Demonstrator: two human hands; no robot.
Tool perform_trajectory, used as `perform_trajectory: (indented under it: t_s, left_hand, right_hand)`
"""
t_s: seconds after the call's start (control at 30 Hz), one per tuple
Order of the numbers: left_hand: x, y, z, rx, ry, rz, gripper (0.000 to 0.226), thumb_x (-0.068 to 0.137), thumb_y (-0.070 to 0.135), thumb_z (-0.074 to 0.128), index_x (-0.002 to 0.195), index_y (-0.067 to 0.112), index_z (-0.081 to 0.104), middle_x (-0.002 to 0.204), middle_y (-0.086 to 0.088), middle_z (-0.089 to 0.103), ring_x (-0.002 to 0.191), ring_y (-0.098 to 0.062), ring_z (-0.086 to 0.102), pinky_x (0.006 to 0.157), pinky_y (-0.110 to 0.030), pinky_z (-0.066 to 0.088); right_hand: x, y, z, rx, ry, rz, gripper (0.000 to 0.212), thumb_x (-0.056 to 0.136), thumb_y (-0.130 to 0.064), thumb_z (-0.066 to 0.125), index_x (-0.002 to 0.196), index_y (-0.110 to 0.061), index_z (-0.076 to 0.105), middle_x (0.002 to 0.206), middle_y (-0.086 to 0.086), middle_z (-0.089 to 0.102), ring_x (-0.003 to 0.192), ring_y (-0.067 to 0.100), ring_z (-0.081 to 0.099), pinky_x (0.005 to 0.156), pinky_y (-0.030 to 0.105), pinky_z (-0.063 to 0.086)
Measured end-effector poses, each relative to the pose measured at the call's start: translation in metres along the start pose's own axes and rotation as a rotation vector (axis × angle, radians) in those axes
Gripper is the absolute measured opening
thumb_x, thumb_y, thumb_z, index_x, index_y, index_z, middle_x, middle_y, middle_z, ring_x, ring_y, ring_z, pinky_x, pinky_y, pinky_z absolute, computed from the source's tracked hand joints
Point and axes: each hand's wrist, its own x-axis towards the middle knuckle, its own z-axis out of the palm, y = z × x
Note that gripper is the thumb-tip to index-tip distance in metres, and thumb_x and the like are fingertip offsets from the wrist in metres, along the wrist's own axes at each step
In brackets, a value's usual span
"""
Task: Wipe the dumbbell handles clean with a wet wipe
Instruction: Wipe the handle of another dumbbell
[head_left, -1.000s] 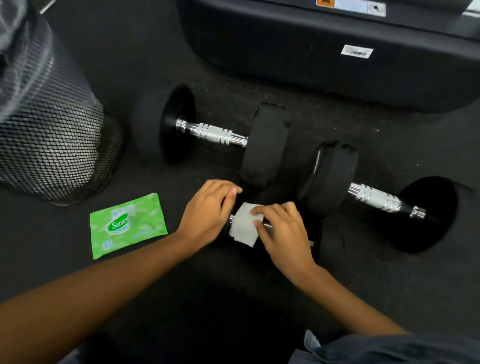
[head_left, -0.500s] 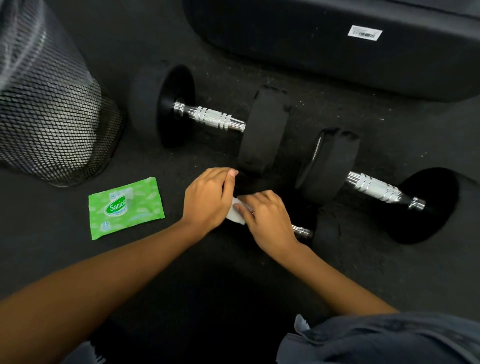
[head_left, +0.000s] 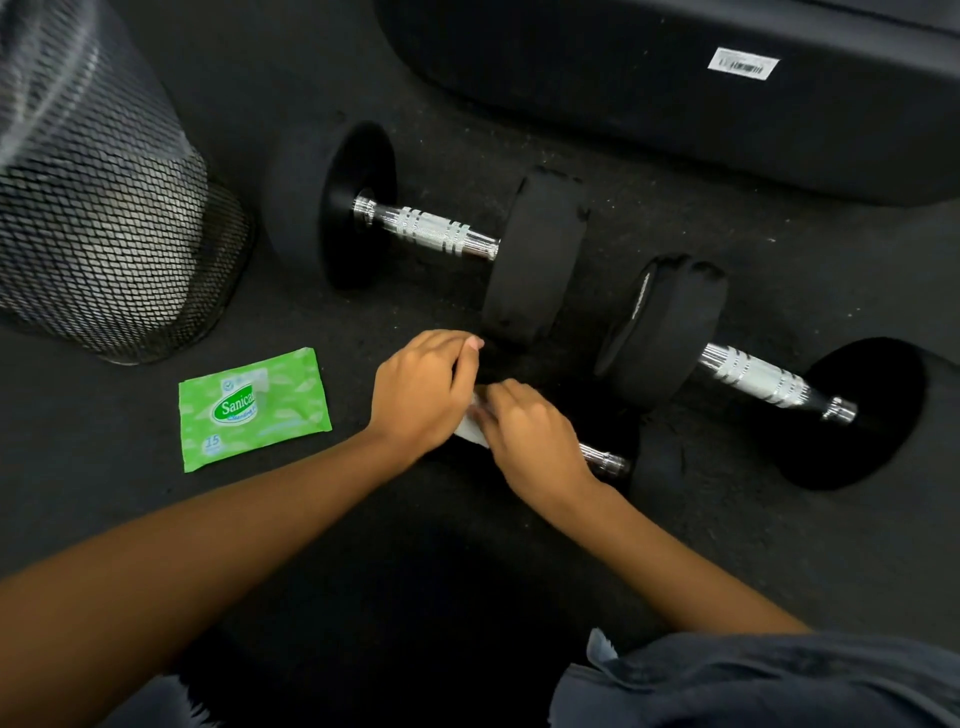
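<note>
Three black dumbbells with chrome handles lie on the dark floor. The nearest, small dumbbell lies under both my hands, with only the right end of its handle and its right weight showing. My right hand grips a white wet wipe wrapped around that handle near its left end. My left hand curls over the dumbbell's left end, which is hidden. A larger dumbbell lies behind, and another dumbbell lies to the right, both untouched.
A green wet-wipe pack lies flat on the floor left of my left hand. A black mesh bin stands at the far left. A large black machine base runs along the back. Dark cloth covers the bottom right.
My right hand has slid the wipe leftward along the near handle, up against my left hand, baring more chrome at the right. The wipe is now mostly hidden.
</note>
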Motion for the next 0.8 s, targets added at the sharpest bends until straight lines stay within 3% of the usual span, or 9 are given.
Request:
perform_trajectory:
  t_s: [0.07,0.13,0.2,0.37,0.43,0.5,0.6,0.67,0.8]
  left_hand:
    - [0.000,-0.001,0.000,0.006,-0.004,0.003,0.042,0.093,0.030,0.032,0.101,0.013,0.070,0.102,0.001,0.070,0.100,-0.011,0.061,0.078,-0.016,0.037]
    - [-0.001,-0.001,-0.001,0.007,-0.014,0.001,0.040,0.094,0.029,0.034,0.102,0.013,0.070,0.103,0.001,0.070,0.101,-0.011,0.060,0.078,-0.016,0.037]
    - [-0.001,-0.001,-0.001,0.003,-0.022,-0.004,0.040,0.094,0.030,0.034,0.104,0.014,0.069,0.105,0.002,0.069,0.102,-0.010,0.059,0.079,-0.017,0.038]
    - [0.000,0.001,-0.001,-0.007,-0.015,0.015,0.051,0.089,0.040,0.027,0.102,0.015,0.070,0.104,0.003,0.069,0.103,-0.010,0.058,0.077,-0.018,0.039]
    - [0.000,0.000,-0.002,-0.005,-0.019,0.019,0.050,0.090,0.040,0.028,0.102,0.015,0.070,0.104,0.002,0.069,0.102,-0.010,0.058,0.077,-0.018,0.039]
    - [0.000,-0.001,-0.002,0.000,-0.032,0.014,0.047,0.092,0.038,0.030,0.103,0.015,0.069,0.105,0.002,0.069,0.103,-0.010,0.058,0.077,-0.019,0.039]
    - [0.001,-0.001,-0.002,-0.006,-0.050,0.002,0.042,0.093,0.035,0.033,0.105,0.016,0.069,0.106,0.003,0.068,0.104,-0.010,0.057,0.078,-0.019,0.039]
    - [0.001,0.000,-0.001,-0.009,-0.045,-0.004,0.044,0.092,0.037,0.031,0.104,0.017,0.069,0.105,0.004,0.068,0.105,-0.009,0.056,0.078,-0.021,0.040]
    - [0.002,0.001,0.000,-0.015,-0.042,-0.011,0.047,0.091,0.038,0.029,0.103,0.017,0.069,0.104,0.004,0.069,0.105,-0.010,0.056,0.077,-0.022,0.040]
  right_hand:
    - [-0.003,0.003,0.004,-0.090,0.034,-0.114,0.019,0.077,-0.012,0.072,0.092,-0.003,0.064,0.084,0.011,0.065,0.074,0.025,0.063,0.064,0.031,0.050]
    - [-0.011,0.012,0.004,-0.162,0.047,-0.184,0.031,0.068,-0.011,0.079,0.096,-0.003,0.065,0.087,0.010,0.067,0.074,0.024,0.065,0.067,0.031,0.054]
    - [-0.018,0.020,-0.002,-0.185,0.056,-0.207,0.032,0.072,-0.015,0.077,0.100,-0.004,0.066,0.094,0.010,0.067,0.080,0.024,0.066,0.073,0.032,0.054]
    - [-0.004,0.008,-0.007,-0.009,0.008,-0.009,0.025,0.092,-0.025,0.054,0.108,-0.008,0.060,0.104,0.008,0.062,0.095,0.022,0.059,0.080,0.030,0.043]
    - [-0.001,0.001,-0.004,-0.059,0.009,-0.074,0.018,0.085,-0.019,0.064,0.096,-0.005,0.063,0.093,0.010,0.065,0.083,0.023,0.063,0.073,0.031,0.047]
    - [-0.008,0.005,-0.002,-0.123,0.027,-0.160,0.024,0.073,-0.015,0.076,0.092,-0.005,0.065,0.087,0.009,0.067,0.075,0.023,0.066,0.069,0.029,0.053]
    - [-0.022,0.020,-0.007,-0.191,0.048,-0.188,0.036,0.068,-0.016,0.081,0.099,-0.006,0.066,0.094,0.009,0.069,0.080,0.022,0.067,0.073,0.031,0.054]
    - [-0.024,0.022,-0.011,-0.177,0.073,-0.157,0.034,0.071,-0.015,0.078,0.102,-0.006,0.066,0.095,0.009,0.068,0.081,0.023,0.067,0.074,0.031,0.054]
    - [-0.009,0.007,-0.007,-0.029,0.000,-0.041,0.030,0.092,-0.020,0.055,0.118,-0.006,0.058,0.112,0.010,0.062,0.101,0.024,0.059,0.086,0.030,0.043]
